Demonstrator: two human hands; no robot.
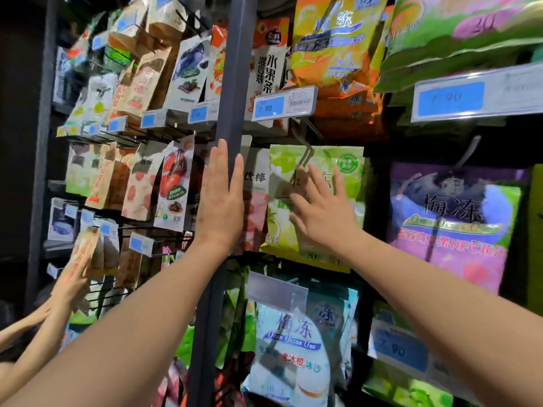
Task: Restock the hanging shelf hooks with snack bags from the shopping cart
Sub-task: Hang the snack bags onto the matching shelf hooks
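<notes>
Both hands are empty, fingers straight. The left hand (220, 201) is raised flat by the dark upright post (235, 83), and the right hand (323, 212), at its 3 o'clock, is spread against the green snack bag (352, 183). The bag should probably be pressed squarely back along the hook (305, 149) at its 12 o'clock so that it stays flat. It hangs glossy, lime-green and lightly creased.

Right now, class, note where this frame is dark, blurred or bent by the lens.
Head view: far left edge nearly black; head view: the grey post curves under the wide lens; head view: the upper-right price tag is smeared, the centre price tag reads clearly.
</notes>
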